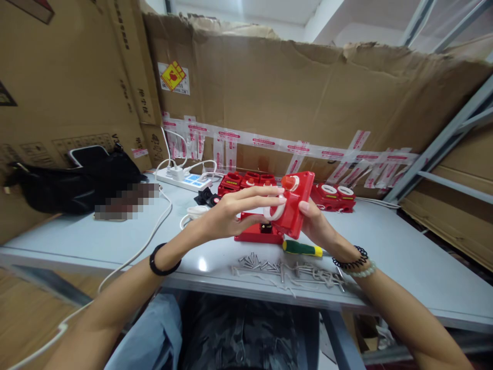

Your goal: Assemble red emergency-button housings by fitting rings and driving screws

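A red plastic housing (302, 203) is held up, tilted, above the middle of the table. It carries an orange-red dome (289, 182) and a white ring (274, 213). My right hand (319, 226) grips the housing's right edge, thumb on its front. From the left, the fingers and thumb of my left hand (234, 210) close around the white ring. Below lies a red base (254, 236) with a small black part (265, 227) in it. In front of that are a green-and-yellow screwdriver (302, 248) and a pile of metal screws (258, 263).
More red housings stand behind, at left (231, 184) and right (335, 198). A white power strip (185, 178) with plugged-in cables sits at the back left. A black bag (77, 180) occupies the left side. A cardboard wall (269, 92) borders the table (408, 257).
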A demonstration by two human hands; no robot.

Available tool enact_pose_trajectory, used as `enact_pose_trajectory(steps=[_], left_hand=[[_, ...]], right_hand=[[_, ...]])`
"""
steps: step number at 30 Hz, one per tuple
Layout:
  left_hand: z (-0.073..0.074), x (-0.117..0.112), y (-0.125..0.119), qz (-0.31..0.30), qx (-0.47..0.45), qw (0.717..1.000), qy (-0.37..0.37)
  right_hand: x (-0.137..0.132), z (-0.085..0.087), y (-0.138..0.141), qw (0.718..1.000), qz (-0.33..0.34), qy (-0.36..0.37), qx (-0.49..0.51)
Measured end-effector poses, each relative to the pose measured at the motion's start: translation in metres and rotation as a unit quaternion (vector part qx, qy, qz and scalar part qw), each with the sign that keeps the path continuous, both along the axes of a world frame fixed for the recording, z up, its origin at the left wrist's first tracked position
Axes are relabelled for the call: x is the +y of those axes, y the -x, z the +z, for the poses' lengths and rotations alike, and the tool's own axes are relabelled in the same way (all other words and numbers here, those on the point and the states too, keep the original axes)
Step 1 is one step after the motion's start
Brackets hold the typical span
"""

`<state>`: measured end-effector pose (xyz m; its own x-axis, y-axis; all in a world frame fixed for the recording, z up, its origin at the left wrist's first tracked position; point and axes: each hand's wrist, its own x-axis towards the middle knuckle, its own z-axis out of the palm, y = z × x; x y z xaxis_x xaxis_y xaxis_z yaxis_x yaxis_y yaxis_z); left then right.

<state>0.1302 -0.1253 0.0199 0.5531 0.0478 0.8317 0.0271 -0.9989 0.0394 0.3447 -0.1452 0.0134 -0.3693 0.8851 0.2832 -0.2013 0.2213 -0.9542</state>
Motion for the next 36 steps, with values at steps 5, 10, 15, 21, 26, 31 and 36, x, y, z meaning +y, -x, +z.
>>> enact_pose_trajectory(steps=[5,10,15,21,26,31,36], left_hand=[[0.001,-0.001,0.0004,-0.005,0.007,1.0,0.006],[0.0014,-0.0016,0.0011,-0.008,0.014,1.0,0.016],[0.0015,-0.0033,0.0005,-0.005,0.025,1.0,0.01],[0.0034,-0.006,0.0008,0.003,0.013,1.0,-0.004],[0.0039,-0.0072,0.0012,0.009,0.013,1.0,-0.005],[0.0049,-0.0079,0.001,0.012,0.012,1.0,-0.003],[0.007,-0.0091,0.0019,0.008,0.013,1.0,-0.008]], right_hand=[[-0.0001,-0.0009,-0.0001,1.0,-0.002,0.001,-0.002],[0.0,-0.0022,0.0008,1.0,-0.005,0.01,-0.001],[-0.0007,-0.0035,0.0028,1.0,0.003,0.025,0.013],[-0.0025,-0.0032,0.0039,0.999,0.016,0.024,0.024],[-0.0041,-0.0033,0.0049,0.999,0.023,0.015,0.02],[-0.0055,-0.0036,0.0065,0.999,0.033,0.001,0.028],[-0.0051,-0.002,0.0052,0.999,0.043,0.002,0.018]])
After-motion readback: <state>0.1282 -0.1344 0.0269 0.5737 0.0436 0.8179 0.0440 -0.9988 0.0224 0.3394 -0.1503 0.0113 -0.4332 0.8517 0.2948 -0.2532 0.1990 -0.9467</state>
